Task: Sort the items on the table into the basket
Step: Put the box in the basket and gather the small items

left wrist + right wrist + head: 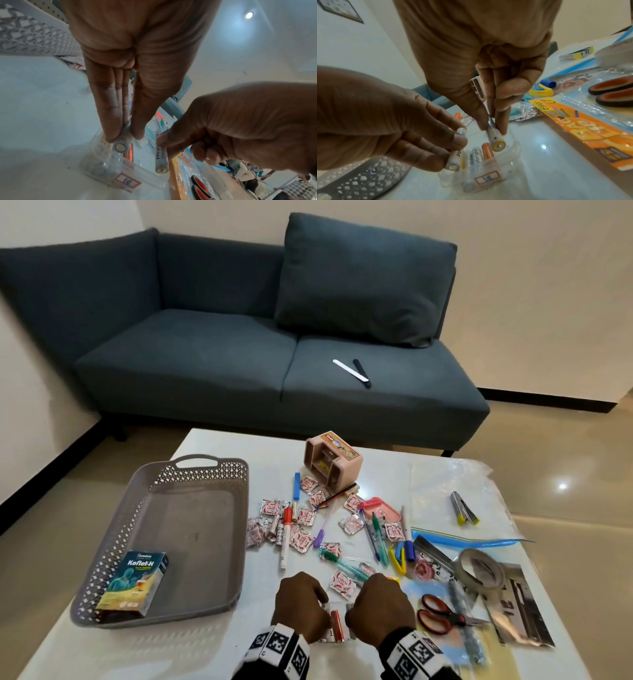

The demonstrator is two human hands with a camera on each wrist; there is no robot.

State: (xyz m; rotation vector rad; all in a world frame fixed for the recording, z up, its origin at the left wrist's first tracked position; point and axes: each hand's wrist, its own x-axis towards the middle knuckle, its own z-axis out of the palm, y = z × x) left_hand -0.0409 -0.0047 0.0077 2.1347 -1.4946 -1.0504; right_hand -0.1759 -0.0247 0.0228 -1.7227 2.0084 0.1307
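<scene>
Each hand pinches one white battery over a clear plastic battery pack (481, 174) lying on the bench (144, 648) just below the fingers. The left hand (137, 65) holds its battery (122, 143) between thumb and straight fingers; the right hand (488, 56) grips another battery (495, 140). The pack holds more batteries. Left of the left hand, the grey basket (219, 474) contains a green medicine box (135, 583).

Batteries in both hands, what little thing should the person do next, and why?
Probably slip each loose battery back into the clear battery case on the table. The left hand pinches one battery and the right hand pinches another, both just above the case, which already holds several. Then one case could go into the grey basket, which so far holds only a medicine box.
</scene>
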